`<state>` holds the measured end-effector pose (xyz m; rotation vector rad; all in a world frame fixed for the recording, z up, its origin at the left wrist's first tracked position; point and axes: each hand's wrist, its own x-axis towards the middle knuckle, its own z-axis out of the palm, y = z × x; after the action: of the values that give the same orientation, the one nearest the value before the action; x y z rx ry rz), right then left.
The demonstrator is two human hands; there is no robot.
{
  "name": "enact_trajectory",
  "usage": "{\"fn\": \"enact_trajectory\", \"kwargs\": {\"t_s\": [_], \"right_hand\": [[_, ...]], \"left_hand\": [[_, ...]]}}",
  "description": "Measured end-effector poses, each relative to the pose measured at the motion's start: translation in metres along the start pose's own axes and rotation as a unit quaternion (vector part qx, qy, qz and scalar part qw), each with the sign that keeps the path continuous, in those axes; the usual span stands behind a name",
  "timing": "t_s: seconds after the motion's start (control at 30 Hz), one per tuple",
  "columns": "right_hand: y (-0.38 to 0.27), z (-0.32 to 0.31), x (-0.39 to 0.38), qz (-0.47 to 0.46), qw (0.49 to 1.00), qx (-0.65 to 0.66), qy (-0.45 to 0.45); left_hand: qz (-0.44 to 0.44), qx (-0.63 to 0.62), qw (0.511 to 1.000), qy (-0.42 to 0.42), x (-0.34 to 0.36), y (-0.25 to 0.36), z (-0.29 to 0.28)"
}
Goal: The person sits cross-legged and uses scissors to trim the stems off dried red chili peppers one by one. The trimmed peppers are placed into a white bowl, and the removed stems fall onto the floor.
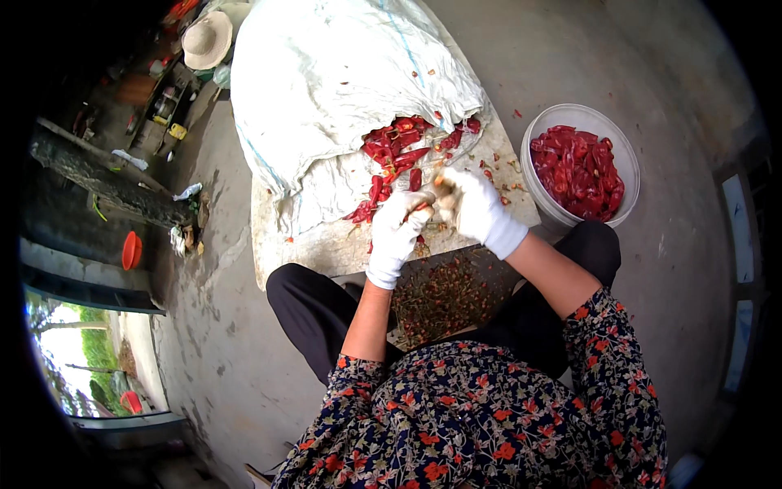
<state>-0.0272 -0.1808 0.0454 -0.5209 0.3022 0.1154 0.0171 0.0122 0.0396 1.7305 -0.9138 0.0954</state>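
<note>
Both of my hands wear white gloves and meet above the near edge of a pale board. My left hand (396,236) is closed, with a bit of red chili pepper (420,207) showing between its fingers. Close beside it, my right hand (474,208) has its stained fingertips pinched together. Whatever they grip is too small to make out. Just beyond the hands, a pile of dried red chili peppers (395,151) spills from the mouth of a large white woven sack (334,73) lying on the board (314,257).
At the right stands a white bucket (538,191) holding many red peppers (578,171). Pepper stems and scraps (448,297) lie on the floor between my knees. A straw hat (207,40), a log (106,183) and a red bowl (132,250) are at the left.
</note>
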Motion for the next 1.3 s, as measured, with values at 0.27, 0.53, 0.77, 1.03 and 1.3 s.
{"fn": "enact_trajectory", "kwargs": {"t_s": [0.27, 0.53, 0.77, 1.03, 1.3], "right_hand": [[-0.038, 0.015, -0.024, -0.075, 0.551, -0.808, -0.195], [-0.007, -0.024, 0.0, -0.059, 0.512, -0.838, -0.182], [-0.015, -0.02, -0.005, -0.102, 0.487, -0.856, -0.141], [-0.008, 0.007, 0.0, -0.232, 0.663, -0.709, -0.061], [-0.006, 0.014, -0.002, -0.327, 0.674, -0.654, -0.105]], "left_hand": [[-0.24, 0.204, 0.943, 0.107, 0.007, -0.07, -0.061], [-0.27, 0.348, 0.898, -0.018, 0.045, -0.138, -0.062], [-0.358, 0.231, 0.903, 0.052, 0.044, -0.088, -0.055], [-0.331, -0.582, 0.732, 0.129, -0.001, -0.078, -0.071], [-0.359, -0.579, 0.732, 0.023, -0.013, -0.028, -0.011]]}}
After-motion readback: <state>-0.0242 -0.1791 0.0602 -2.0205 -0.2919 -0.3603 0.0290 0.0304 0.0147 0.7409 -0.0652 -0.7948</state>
